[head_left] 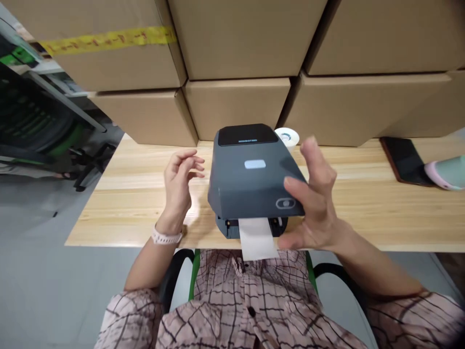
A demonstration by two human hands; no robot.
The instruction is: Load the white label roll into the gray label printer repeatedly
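A dark grey label printer [250, 182] stands on the wooden table in front of me, its lid tilted up a little at the front edge. White label paper [257, 240] hangs out of the printer's front and reaches past the table edge. At the printer's right front corner is my right hand [316, 203], fingers spread, with the index finger by the lid near the button; whether it touches is hard to tell. My left hand [179, 182] hovers to the left of the printer, fingers loosely bent and apart, holding nothing.
Stacked cardboard boxes [240, 104] line the back of the table [363, 208]. Behind the printer's right side sits a white roll [286, 136]. Farther right lie a dark phone [405, 160] and a green cup with a pink rim [448, 173]. An office chair [90, 165] is at left.
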